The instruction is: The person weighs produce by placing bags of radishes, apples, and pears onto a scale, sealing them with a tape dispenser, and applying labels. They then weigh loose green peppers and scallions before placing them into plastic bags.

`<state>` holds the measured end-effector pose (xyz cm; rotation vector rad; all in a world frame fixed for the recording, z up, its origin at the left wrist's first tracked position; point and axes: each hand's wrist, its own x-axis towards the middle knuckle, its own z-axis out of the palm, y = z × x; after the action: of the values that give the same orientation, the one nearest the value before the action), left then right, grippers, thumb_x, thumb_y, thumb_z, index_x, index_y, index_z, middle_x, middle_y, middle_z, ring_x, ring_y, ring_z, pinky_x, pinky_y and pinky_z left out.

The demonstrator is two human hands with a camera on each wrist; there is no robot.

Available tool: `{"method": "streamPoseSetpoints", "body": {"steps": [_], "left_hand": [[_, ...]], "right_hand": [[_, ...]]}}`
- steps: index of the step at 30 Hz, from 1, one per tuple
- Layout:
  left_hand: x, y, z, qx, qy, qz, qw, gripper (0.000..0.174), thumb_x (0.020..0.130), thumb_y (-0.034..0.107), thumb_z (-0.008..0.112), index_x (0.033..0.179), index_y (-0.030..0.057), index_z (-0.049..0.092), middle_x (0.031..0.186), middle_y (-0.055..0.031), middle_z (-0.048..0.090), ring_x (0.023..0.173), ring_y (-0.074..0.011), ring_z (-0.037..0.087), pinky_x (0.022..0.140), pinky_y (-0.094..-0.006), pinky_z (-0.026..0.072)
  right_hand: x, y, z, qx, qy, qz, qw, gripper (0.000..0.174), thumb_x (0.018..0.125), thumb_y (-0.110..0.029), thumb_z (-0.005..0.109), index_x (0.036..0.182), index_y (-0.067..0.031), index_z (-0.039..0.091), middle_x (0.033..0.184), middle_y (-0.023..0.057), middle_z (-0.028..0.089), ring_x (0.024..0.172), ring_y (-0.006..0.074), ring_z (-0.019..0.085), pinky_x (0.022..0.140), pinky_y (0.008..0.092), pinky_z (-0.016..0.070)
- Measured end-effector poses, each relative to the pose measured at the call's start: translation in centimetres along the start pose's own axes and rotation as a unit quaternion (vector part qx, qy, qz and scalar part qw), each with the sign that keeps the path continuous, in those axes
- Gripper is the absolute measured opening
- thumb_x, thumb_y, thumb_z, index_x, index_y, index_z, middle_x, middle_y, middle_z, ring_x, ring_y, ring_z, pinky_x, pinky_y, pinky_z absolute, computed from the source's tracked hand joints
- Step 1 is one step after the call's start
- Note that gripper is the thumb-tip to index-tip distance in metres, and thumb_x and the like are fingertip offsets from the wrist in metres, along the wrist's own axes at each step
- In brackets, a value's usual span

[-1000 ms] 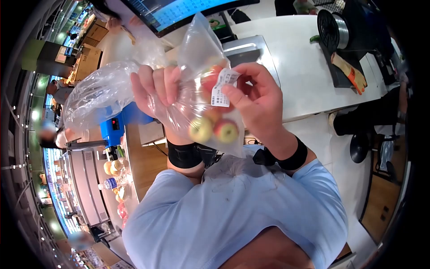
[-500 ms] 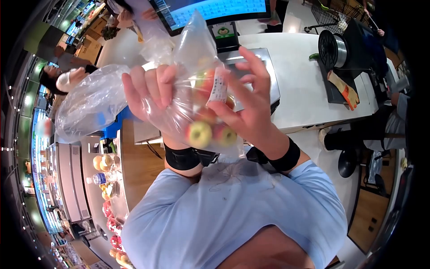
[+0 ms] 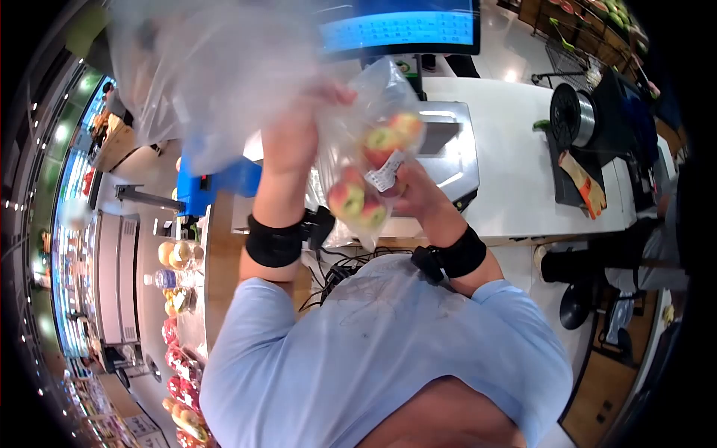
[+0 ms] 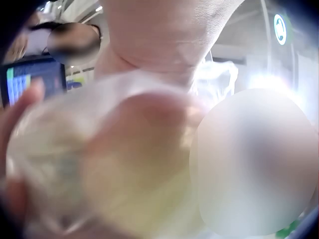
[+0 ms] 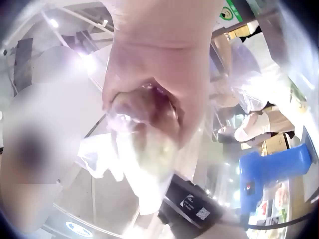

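A clear plastic bag (image 3: 385, 82) with several red and yellow-green apples (image 3: 347, 198) hangs between both hands in the head view. My left hand (image 3: 295, 134) grips the gathered plastic; its blurred, loose part (image 3: 209, 82) billows up and to the left. A white printed label (image 3: 385, 173) lies on the bag. From the right, my right hand (image 3: 426, 194) holds the bag around the apples, close beside the label. In the right wrist view, an apple (image 5: 144, 112) inside the plastic sits against the palm. Blurred fruit (image 4: 139, 169) fills much of the left wrist view.
Behind the bag, a metal scale plate (image 3: 455, 149) sits on the white counter (image 3: 515, 164), below a lit screen (image 3: 403, 30). Rightward are a wire spool (image 3: 575, 116) and a glove (image 3: 582, 183). A blue device (image 3: 216, 187) stands left, near a bottle (image 3: 164, 279) and fruit (image 3: 175, 254).
The right hand has moved from the label to around the bag's apples. The left hand has turned and risen, and the loose plastic has swung upward. The bag now hangs farther right.
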<state>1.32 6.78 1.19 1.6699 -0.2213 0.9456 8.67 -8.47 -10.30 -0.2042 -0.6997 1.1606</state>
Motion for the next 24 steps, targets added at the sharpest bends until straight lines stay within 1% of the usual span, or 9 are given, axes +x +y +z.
{"method": "streamPoseSetpoints", "body": {"steps": [3, 5, 7, 8, 14, 16, 20, 22, 24], "left_hand": [[1.0, 1.5, -2.8, 0.409, -0.03, 0.165, 0.897, 0.017, 0.086, 0.009, 0.057, 0.102, 0.0044, 0.06, 0.09, -0.0109, 0.062, 0.085, -0.0264, 0.06, 0.088, -0.0377, 0.044], [1.3, 4.3, -2.9, 0.478, -0.051, 0.218, 0.849, 0.029, 0.082, 0.003, 0.059, 0.111, 0.0043, 0.059, 0.103, -0.0128, 0.062, 0.092, -0.0271, 0.06, 0.089, -0.0376, 0.0444], [1.4, 6.8, -1.9, 0.311, -0.061, -0.115, 0.942, 0.03, 0.078, 0.008, 0.063, 0.107, 0.0021, 0.06, 0.103, -0.0147, 0.063, 0.093, -0.0293, 0.061, 0.083, -0.0379, 0.0475], [2.3, 5.2, -4.1, 0.539, -0.146, 0.271, 0.784, 0.028, 0.075, 0.015, 0.064, 0.101, 0.0037, 0.063, 0.094, -0.0159, 0.065, 0.086, -0.0316, 0.063, 0.074, -0.0399, 0.0509], [-1.7, 5.7, -6.7, 0.45, -0.202, 0.054, 0.868, 0.027, 0.074, 0.019, 0.064, 0.097, 0.0055, 0.064, 0.092, -0.0158, 0.066, 0.082, -0.0323, 0.063, 0.073, -0.0409, 0.0512], [-3.9, 5.3, -8.6, 0.444, -0.167, 0.012, 0.88, 0.026, 0.073, 0.02, 0.064, 0.096, 0.0061, 0.065, 0.092, -0.0157, 0.066, 0.081, -0.0326, 0.064, 0.072, -0.0412, 0.0513], [-8.7, 6.6, -11.9, 0.484, -0.054, -0.021, 0.873, 0.026, 0.073, 0.022, 0.064, 0.093, 0.0071, 0.065, 0.091, -0.0156, 0.066, 0.079, -0.0329, 0.064, 0.072, -0.0417, 0.0515], [-10.8, 9.0, -12.2, 0.658, 0.064, -0.32, 0.679, 0.023, 0.07, 0.027, 0.064, 0.085, 0.0097, 0.066, 0.093, -0.014, 0.065, 0.077, -0.0319, 0.064, 0.07, -0.0419, 0.0515], [-14.0, 9.5, -15.2, 0.762, 0.088, -0.223, 0.602, 0.016, 0.067, 0.025, 0.065, 0.072, 0.01, 0.065, 0.079, -0.0067, 0.062, 0.075, -0.0276, 0.062, 0.065, -0.0395, 0.0505]], "right_hand": [[-0.1, 0.1, -0.4, -0.277, 0.081, -0.092, 0.953, 0.06, 0.074, -0.019, 0.077, 0.125, -0.0064, 0.047, 0.128, 0.0106, 0.049, 0.111, 0.0296, 0.056, 0.094, 0.041, 0.0459], [-0.6, -2.2, -0.1, -0.635, 0.068, -0.097, 0.763, 0.049, 0.074, -0.032, 0.077, 0.112, -0.0068, 0.058, 0.123, 0.0105, 0.051, 0.102, 0.0316, 0.059, 0.086, 0.0406, 0.0489], [-0.8, -5.2, 4.4, -0.639, -0.169, -0.421, 0.621, 0.052, 0.076, -0.044, 0.073, 0.107, -0.0047, 0.06, 0.115, 0.0119, 0.054, 0.095, 0.0328, 0.058, 0.082, 0.0412, 0.0481], [-1.4, -4.6, 3.9, -0.59, -0.14, -0.437, 0.664, 0.055, 0.076, -0.049, 0.071, 0.105, -0.0032, 0.061, 0.112, 0.0126, 0.056, 0.095, 0.0316, 0.058, 0.082, 0.0409, 0.0472], [6.7, -6.6, 7.6, -0.725, -0.07, -0.309, 0.611, 0.059, 0.074, -0.033, 0.075, 0.117, 0.0029, 0.055, 0.115, 0.0168, 0.057, 0.102, 0.0284, 0.056, 0.087, 0.0382, 0.0443], [8.5, -3.6, 10.3, -0.477, -0.144, -0.043, 0.866, 0.056, 0.078, -0.029, 0.073, 0.12, 0.0019, 0.053, 0.118, 0.0143, 0.056, 0.109, 0.0273, 0.054, 0.091, 0.0372, 0.0436], [12.4, 7.6, 3.2, -0.27, -0.25, 0.164, 0.915, 0.051, 0.082, -0.028, 0.069, 0.121, -0.0003, 0.053, 0.12, 0.0139, 0.055, 0.11, 0.0256, 0.054, 0.092, 0.0375, 0.0439], [15.0, 15.4, -0.6, -0.293, -0.29, 0.196, 0.89, 0.049, 0.083, -0.028, 0.067, 0.122, -0.0013, 0.053, 0.121, 0.0138, 0.055, 0.11, 0.0247, 0.054, 0.092, 0.0377, 0.0441], [15.8, 19.4, 2.9, -0.579, -0.327, 0.095, 0.741, 0.042, 0.087, -0.028, 0.062, 0.122, -0.0048, 0.054, 0.119, 0.0128, 0.058, 0.104, 0.0248, 0.057, 0.09, 0.0392, 0.0456]]}}
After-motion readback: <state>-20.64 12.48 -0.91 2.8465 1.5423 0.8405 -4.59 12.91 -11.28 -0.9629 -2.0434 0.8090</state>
